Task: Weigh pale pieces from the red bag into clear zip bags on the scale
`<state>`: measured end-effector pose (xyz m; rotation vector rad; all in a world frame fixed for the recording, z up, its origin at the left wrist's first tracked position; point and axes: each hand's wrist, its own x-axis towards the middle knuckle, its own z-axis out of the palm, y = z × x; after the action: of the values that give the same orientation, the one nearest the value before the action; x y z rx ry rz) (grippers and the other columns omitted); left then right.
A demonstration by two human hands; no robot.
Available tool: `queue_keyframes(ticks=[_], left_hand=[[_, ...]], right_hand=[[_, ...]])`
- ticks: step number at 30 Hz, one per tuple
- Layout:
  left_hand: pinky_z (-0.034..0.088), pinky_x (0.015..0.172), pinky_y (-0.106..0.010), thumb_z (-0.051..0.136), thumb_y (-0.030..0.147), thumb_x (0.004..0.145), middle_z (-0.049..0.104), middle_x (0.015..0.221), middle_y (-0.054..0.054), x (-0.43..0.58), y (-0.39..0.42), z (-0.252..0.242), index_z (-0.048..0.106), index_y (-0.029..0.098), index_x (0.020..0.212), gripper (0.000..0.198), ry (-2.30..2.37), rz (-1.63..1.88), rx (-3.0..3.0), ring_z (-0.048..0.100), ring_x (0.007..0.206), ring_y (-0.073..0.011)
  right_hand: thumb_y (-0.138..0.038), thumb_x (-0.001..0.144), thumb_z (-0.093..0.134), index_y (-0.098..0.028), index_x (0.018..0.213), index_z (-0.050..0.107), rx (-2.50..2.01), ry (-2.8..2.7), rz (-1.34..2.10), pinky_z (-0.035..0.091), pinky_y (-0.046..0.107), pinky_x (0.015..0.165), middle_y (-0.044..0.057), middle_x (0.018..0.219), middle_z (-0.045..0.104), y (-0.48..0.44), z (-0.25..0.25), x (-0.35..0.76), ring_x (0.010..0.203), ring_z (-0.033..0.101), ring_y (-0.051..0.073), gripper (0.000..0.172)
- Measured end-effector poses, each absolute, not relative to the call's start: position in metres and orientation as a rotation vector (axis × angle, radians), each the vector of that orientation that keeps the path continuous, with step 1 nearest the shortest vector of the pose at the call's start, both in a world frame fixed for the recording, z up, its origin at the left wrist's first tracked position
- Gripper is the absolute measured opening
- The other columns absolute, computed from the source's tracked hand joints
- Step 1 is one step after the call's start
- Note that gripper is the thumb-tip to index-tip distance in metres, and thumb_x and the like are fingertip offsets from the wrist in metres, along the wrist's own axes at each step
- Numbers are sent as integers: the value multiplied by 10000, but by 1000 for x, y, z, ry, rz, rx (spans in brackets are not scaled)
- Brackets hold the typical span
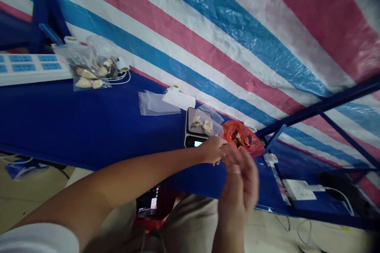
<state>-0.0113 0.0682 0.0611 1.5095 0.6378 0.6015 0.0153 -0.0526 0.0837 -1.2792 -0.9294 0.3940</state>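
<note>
Over the table's front part, my left hand [211, 150] reaches in front of the scale, its fingertips partly covered by my right hand. Blurred by motion, my right hand [242, 182] is raised nearer the camera with fingers stretched out, and no held thing shows in it. The two hands overlap in view; whether they touch I cannot tell. Just behind my left hand is a digital scale [190, 128] with a lit display. A clear plastic bag [215, 128] of pale chunky pieces lies on its plate. Beside the scale sits a red plastic bag [257, 148] holding dark and pale pieces.
Clear zip bags [158, 102] and a white card [179, 99] lie left of the scale. Farther left are filled clear bags [92, 73] beside a power strip [32, 69]. A striped sheet [208, 35] hangs behind the blue table [118, 126]. A phone [148, 203] rests at my lap.
</note>
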Motion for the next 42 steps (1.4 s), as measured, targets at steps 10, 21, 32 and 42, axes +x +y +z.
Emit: queue_keyframes(ticks=[10,21,32,42], left_hand=[[379,323,-188,473,256,901,552,510,45,-10,74,61,530,175,686,237,477,468,1416,509,350,-91],[367,524,-243,535,490,916,565,592,18,-18,86,73,540,186,669,392,446,751,1686,520,539,-100],[218,535,-297,568,347,859,139,521,60,-107,180,54,159,220,529,540,1056,1551,1788,180,502,-89],[453,729,-302,367,327,962,588,537,-20,-124,196,32,575,202,508,515,1139,1361,1832,571,582,-155]], right_hand=[[-547,812,747,-133,1008,758,-1675,-931,78,604,388,774,134,920,785,-41,53,109,797,749,258,458],[-488,757,823,-152,965,773,-1590,-859,81,607,355,768,104,908,787,-21,53,117,777,741,226,398],[-395,558,937,-182,781,660,-1373,-588,376,608,273,640,-16,664,709,13,15,131,594,679,143,415],[-388,620,907,-178,815,692,-1434,-631,325,600,247,648,0,714,735,1,4,129,618,696,140,358]])
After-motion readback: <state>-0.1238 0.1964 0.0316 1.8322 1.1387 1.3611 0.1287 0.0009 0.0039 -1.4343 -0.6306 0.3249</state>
